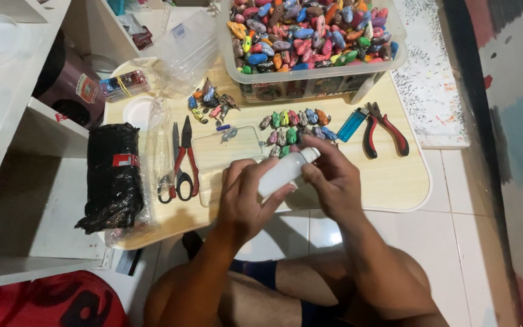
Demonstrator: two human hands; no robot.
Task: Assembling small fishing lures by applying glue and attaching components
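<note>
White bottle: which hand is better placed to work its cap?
Right, probably. The right hand already has fingertips at the cap end of the white bottle, while the left hand wraps its body, steadying it.

Pliers point(385, 128) right of lighter point(352, 125).

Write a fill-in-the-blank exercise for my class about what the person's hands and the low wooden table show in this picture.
1. Both hands, the left hand and the right hand, hold a small ____ plastic bottle.
2. The blue lighter lies just left of the ____-handled pliers.
3. The clear plastic tub at the far edge of the low wooden table is full of small ____ pieces.

Missing words: white; red; colourful
</note>
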